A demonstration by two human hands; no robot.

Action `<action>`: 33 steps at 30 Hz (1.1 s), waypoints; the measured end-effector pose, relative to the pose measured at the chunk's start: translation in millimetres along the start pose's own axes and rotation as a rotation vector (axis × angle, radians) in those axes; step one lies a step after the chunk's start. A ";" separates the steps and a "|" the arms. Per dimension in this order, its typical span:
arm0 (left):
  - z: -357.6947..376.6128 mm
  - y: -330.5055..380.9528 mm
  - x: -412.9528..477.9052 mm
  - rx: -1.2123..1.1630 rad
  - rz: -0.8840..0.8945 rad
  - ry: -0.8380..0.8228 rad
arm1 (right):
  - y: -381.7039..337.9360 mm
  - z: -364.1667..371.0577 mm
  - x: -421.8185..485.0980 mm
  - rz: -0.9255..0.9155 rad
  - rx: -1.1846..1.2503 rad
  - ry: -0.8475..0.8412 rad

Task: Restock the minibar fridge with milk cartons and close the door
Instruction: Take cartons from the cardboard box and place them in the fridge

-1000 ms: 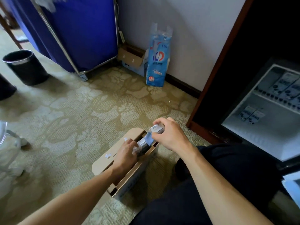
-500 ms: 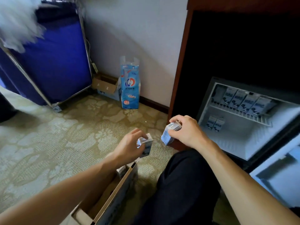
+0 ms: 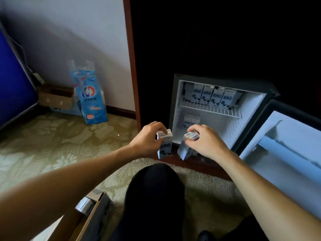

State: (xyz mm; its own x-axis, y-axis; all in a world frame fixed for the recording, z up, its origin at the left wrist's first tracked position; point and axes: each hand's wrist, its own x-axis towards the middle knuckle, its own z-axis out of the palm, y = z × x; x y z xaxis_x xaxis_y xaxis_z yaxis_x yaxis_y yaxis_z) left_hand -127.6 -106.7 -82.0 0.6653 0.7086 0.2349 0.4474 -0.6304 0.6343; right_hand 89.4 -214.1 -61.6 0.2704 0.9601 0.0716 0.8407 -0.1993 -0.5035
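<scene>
White-and-blue milk cartons, one per hand, lol. The left hand (image 3: 147, 136) has its fingers (image 3: 157, 125) curled over the top of the left carton (image 3: 165, 146), which is pretty much upright. The right hand (image 3: 206, 141) has its fingers (image 3: 194, 127) clamped on the top of the right carton (image 3: 185, 150), and that one's tilted. Both cartons sit side by side just in front of the fridge (image 3: 175, 101), at its lower left corner, not inside yet. Can't tell if they touch the wooden ledge below.

Inside, a row of cartons (image 3: 213, 96) stands on the wire shelf (image 3: 208, 108), and two small cartons (image 3: 192, 120) sit at the back underneath. The door (image 3: 286, 153) hangs wide open on the right. A dark-trousered knee (image 3: 154, 188) is between the arms, with a cardboard box (image 3: 90, 214) beside it on the patterned carpet (image 3: 52, 145). Over by the wall, a blue plastic pack (image 3: 88, 94) leans next to a smaller brown box (image 3: 55, 98).
</scene>
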 end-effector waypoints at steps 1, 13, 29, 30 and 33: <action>8.6 0.2 14.5 0.017 0.014 -0.050 | 11.4 -1.8 4.7 0.014 -0.038 -0.007; 145.3 -16.5 170.4 0.118 -0.029 -0.254 | 147.6 25.3 85.2 0.160 -0.211 -0.054; 281.5 -84.3 247.2 0.076 0.000 -0.198 | 263.6 113.5 157.9 0.259 0.042 0.104; 283.0 -85.6 248.7 0.078 0.010 -0.195 | 266.8 113.4 158.1 0.256 0.052 0.093; 285.0 -88.4 253.8 0.089 0.013 -0.176 | 272.2 111.3 158.9 0.237 0.068 0.088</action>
State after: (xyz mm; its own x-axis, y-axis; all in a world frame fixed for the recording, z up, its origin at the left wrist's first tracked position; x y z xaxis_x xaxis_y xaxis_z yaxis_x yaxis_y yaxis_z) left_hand 172.1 38.6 -288.3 0.7623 0.6385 0.1055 0.4836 -0.6704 0.5627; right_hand 309.0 -93.9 -283.1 0.4979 0.8670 0.0177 0.7163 -0.3997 -0.5720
